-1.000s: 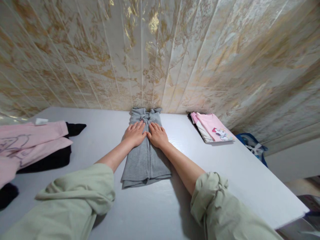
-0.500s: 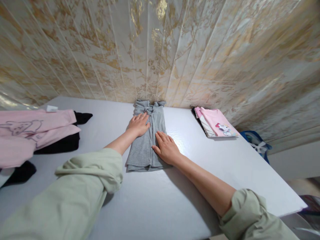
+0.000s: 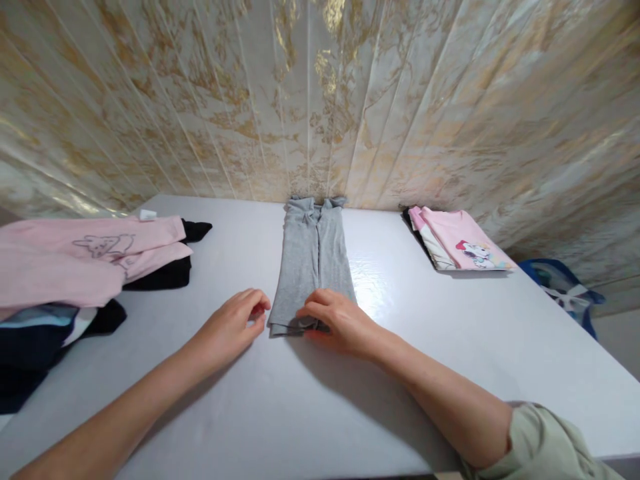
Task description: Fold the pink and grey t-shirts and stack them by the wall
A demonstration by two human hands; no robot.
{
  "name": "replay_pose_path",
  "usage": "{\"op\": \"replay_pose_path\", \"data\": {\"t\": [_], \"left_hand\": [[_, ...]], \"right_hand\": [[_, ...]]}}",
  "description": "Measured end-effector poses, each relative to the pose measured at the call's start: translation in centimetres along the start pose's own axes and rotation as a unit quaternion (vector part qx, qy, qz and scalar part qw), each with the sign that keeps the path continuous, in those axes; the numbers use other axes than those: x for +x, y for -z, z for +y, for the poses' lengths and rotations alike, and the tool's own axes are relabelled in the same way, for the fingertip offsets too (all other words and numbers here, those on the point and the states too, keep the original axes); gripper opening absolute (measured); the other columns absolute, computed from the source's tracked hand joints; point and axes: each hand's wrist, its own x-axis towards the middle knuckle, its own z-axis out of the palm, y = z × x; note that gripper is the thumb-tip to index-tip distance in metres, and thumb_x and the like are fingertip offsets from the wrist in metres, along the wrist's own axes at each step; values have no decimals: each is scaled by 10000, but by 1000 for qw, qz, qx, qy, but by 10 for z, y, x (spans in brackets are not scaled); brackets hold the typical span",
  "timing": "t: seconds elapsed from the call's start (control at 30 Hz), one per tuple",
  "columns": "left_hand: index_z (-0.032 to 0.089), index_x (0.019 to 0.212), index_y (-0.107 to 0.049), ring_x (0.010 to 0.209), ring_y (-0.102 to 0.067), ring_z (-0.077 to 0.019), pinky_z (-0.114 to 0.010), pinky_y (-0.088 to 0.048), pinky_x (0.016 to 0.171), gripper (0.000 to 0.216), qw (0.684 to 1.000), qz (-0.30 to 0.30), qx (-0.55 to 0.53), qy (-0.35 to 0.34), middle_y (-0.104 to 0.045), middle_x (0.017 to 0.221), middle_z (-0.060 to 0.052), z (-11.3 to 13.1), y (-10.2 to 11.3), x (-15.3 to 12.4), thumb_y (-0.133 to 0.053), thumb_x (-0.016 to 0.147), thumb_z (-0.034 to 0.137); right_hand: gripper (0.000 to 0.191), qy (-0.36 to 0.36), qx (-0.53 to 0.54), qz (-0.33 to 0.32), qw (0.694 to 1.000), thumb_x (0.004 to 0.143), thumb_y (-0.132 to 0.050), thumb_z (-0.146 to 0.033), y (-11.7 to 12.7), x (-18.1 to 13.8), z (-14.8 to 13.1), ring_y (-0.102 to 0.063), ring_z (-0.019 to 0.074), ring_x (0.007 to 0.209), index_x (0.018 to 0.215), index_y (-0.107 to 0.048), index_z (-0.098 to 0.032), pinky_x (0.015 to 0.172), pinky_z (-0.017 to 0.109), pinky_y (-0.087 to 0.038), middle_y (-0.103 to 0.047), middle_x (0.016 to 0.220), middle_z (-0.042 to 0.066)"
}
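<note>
A grey knit garment (image 3: 305,260) lies flat in a long folded strip, a seam line running down its middle and its bunched end against the wall. My left hand (image 3: 235,327) is just left of its near corner, fingers curved and a gap showing between them and the thumb; nothing is in it. Over the near hem rests my right hand (image 3: 340,320), its fingers bent onto the cloth and the thumb apart from them at the edge. No cloth is visibly pinched.
On the left lie a pink garment with a rabbit drawing (image 3: 90,267) and dark clothes (image 3: 30,360). A folded stack with a pink printed top (image 3: 460,237) sits at the white table's (image 3: 425,320) back right. Beyond the right edge is a blue bag (image 3: 560,287).
Both hands have left the middle of the grey garment and come toward its near hem. The left hand is off the cloth now. The view has shifted slightly left.
</note>
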Motion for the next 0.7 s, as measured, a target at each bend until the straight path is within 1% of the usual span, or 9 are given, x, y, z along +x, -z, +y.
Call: {"op": "replay_pose_path", "data": {"t": [0.1,0.2,0.3,0.37,0.47,0.53,0.6,0.63,0.7], "left_hand": [[225,845,-528,840,-579,-202,-335,-439,768,50,1000,9,11,10,-593,860,-7,3,-13,-17,-523,801,248],[227,836,-521,834,-572,-205,-341,-427,766,47,998,41,36,10,-585,858,-7,2,-23,-16,-541,795,237],[229,824,-521,830,-572,-200,-333,-429,762,29,997,63,32,15,-587,860,-8,0,-28,-11,-535,798,229],[230,818,-525,824,-573,-197,-327,-433,757,10,997,74,19,17,-591,857,-9,1,-30,-10,-522,809,234],[230,798,-524,792,-566,-190,-328,-439,752,53,996,83,-11,19,-597,835,-9,4,-32,-10,-484,832,238],[231,789,-517,768,-563,-185,-333,-443,754,75,995,86,-37,26,-603,810,-6,7,-32,-11,-464,841,233],[234,802,-517,760,-569,-182,-338,-449,762,77,993,89,-64,37,-612,800,-1,9,-32,-12,-458,851,240],[236,811,-519,765,-576,-182,-341,-453,768,72,992,92,-74,43,-617,803,0,9,-32,-12,-463,855,249],[240,824,-519,787,-590,-184,-347,-461,783,52,989,104,-91,53,-628,821,-1,9,-33,-12,-482,852,263]], "right_hand": [[284,-2,-45,-4,999,817,-706,-257,-13,3,-8,-531,193,953,1079,-606,-209,823,309,-397,-582,1029,54],[257,-13,-75,-4,997,828,-695,-256,-20,6,-12,-522,196,966,1053,-585,-199,821,311,-392,-576,1023,51],[228,-24,-102,-16,994,842,-677,-278,-19,10,-19,-526,196,946,1025,-568,-194,778,305,-403,-574,1002,44],[257,-35,-125,-23,991,841,-677,-335,-18,14,-26,-533,205,924,1017,-558,-190,743,312,-412,-574,989,46],[324,-49,-154,-17,987,830,-672,-408,-21,25,-36,-542,230,910,1028,-547,-182,723,334,-424,-581,980,56],[268,-67,-159,-5,985,844,-644,-358,-26,32,-38,-548,235,905,1018,-550,-178,726,338,-422,-591,974,63],[149,-93,-145,3,985,853,-600,-256,-29,37,-37,-556,223,889,975,-561,-181,719,320,-410,-603,957,63],[106,-105,-128,7,986,851,-580,-215,-30,38,-34,-560,213,875,952,-564,-188,708,305,-400,-608,943,56],[86,-122,-79,19,989,844,-558,-172,-30,38,-28,-564,189,832,923,-564,-205,677,273,-376,-612,906,34]]}}
